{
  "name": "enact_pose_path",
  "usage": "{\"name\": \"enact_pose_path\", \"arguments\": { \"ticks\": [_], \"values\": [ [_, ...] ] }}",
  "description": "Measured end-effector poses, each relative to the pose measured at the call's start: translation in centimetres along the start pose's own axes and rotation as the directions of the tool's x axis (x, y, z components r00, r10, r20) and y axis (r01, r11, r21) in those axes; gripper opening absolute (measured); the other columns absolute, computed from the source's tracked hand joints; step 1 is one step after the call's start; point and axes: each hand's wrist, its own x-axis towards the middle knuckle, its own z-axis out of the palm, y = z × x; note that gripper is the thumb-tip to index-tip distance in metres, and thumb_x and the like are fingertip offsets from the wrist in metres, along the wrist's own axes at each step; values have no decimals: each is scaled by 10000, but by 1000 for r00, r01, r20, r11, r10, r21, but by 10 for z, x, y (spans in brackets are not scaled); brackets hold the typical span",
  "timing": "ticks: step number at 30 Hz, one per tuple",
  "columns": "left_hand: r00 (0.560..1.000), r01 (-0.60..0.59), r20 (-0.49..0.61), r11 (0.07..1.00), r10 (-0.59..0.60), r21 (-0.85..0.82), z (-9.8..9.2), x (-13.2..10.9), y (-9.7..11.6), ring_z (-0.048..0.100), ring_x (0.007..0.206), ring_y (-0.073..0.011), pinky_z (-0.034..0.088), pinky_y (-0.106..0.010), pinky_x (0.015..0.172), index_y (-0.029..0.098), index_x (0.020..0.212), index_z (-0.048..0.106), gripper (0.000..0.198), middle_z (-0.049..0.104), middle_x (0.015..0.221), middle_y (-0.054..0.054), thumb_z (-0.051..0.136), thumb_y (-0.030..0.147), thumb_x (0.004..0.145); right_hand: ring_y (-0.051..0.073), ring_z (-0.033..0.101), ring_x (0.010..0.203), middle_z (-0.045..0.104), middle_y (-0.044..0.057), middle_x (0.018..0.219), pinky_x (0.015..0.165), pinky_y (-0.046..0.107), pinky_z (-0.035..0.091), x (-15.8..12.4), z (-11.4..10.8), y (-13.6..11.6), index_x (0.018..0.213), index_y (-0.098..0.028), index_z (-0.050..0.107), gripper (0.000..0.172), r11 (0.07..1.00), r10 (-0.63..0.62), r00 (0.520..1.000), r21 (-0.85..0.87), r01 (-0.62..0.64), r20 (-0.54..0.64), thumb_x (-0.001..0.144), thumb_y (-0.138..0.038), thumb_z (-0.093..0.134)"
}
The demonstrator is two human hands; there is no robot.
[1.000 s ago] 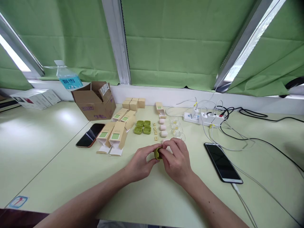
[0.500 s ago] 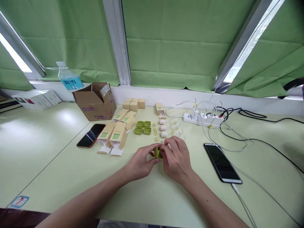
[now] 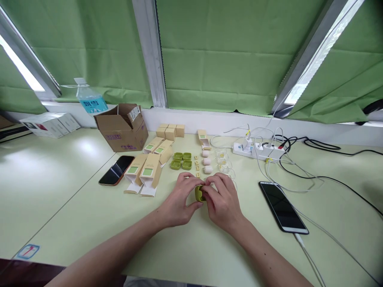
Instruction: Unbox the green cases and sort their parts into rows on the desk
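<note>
At the head camera, a person's left hand (image 3: pixel 182 201) steadies a small green case (image 3: pixel 198 193) between thumb and fingers, while the right hand (image 3: pixel 223 201) pinches at its right side; whether those fingers hold a separate part cannot be told. The case is held over the middle of the counter (image 3: pixel 89 223), toward its near edge. Work appears partway along: this one case is being handled, while four green cases (image 3: pixel 175 164) sit grouped toward the back edge, beside separate rows of yellow pieces (image 3: pixel 197 168), pinkish pieces (image 3: pixel 206 161) and clear pieces (image 3: pixel 223 163). Opened cartons (image 3: pixel 151 169) lie to their left; several others (image 3: pixel 170 131), apparently unopened, stand near the back edge.
</note>
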Motion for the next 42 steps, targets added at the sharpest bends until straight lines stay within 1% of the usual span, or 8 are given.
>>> {"name": "enact_pose_path", "arguments": {
  "ticks": [6, 10, 16, 24, 30, 34, 37, 42],
  "values": [
    [1000, -9, -10, 995, 10, 97, -4, 3, 4, 497, 1162, -284, 506, -469, 1019, 234, 1290, 589, 420, 657, 1194, -88, 752, 170, 909, 280, 524, 1066, 678, 105, 1061, 877, 436, 497, 0, 0, 0, 986, -182, 676, 170, 1000, -3, 1000, 24, 3, -2, 919, -36, 620],
    [997, -47, -39, 962, 59, 267, -13, 5, 0, 517, 1176, -310, 472, -508, 1051, 237, 1285, 617, 362, 688, 1160, -90, 726, 230, 939, 269, 527, 1040, 650, 93, 1029, 859, 429, 499, 3, -3, 0, 996, -201, 666, 171, 997, 40, 997, 71, -35, -70, 928, -49, 626],
    [983, 182, -111, 821, -145, 541, -37, 11, -28, 452, 1303, -399, 436, -576, 1071, 200, 1248, 697, 361, 670, 1267, -139, 736, 231, 891, 263, 536, 1019, 630, 93, 1025, 873, 429, 492, 5, -8, 4, 1012, -211, 693, 160, 993, 101, 981, 73, -90, -168, 939, -79, 640],
    [953, 287, -87, 769, -291, 572, -53, 16, -44, 550, 1198, -368, 414, -518, 976, 225, 1229, 721, 358, 767, 1141, -104, 723, 248, 872, 217, 552, 917, 710, 32, 810, 797, 381, 355, 1, 17, 14, 841, -204, 734, 205, 982, 61, 985, -187, -30, 162, 894, -22, 657],
    [947, 304, -100, 746, -306, 593, -54, 15, -50, 571, 1192, -381, 406, -513, 963, 225, 1192, 741, 328, 777, 1006, -103, 723, 261, 867, 233, 508, 819, 660, 61, 659, 766, 404, 289, 23, 33, 15, 661, -204, 696, 228, 932, 91, 930, -359, 46, 357, 764, -1, 716],
    [942, 311, -99, 726, -320, 613, -56, 15, -52, 558, 1195, -392, 404, -516, 938, 215, 1176, 749, 311, 784, 1025, -117, 729, 262, 869, 235, 526, 800, 658, 74, 604, 752, 404, 266, 34, 39, 17, 610, -188, 684, 226, 926, 130, 903, -375, 36, 409, 711, 5, 746],
    [943, 311, -105, 724, -316, 616, -58, 14, -53, 545, 1202, -400, 399, -515, 930, 203, 1158, 753, 299, 786, 1060, -133, 748, 272, 868, 226, 529, 798, 692, 61, 643, 756, 398, 270, 30, 28, 21, 659, -189, 687, 206, 931, 122, 933, -365, 10, 339, 767, -20, 734],
    [938, 319, -102, 714, -331, 623, -62, 14, -54, 530, 1189, -404, 387, -513, 933, 212, 1148, 758, 296, 789, 1108, -126, 758, 296, 864, 216, 559, 818, 764, 31, 805, 766, 390, 310, 9, -9, 39, 870, -200, 724, 125, 958, 79, 997, -278, -71, 20, 945, -119, 663]
  ]
}}
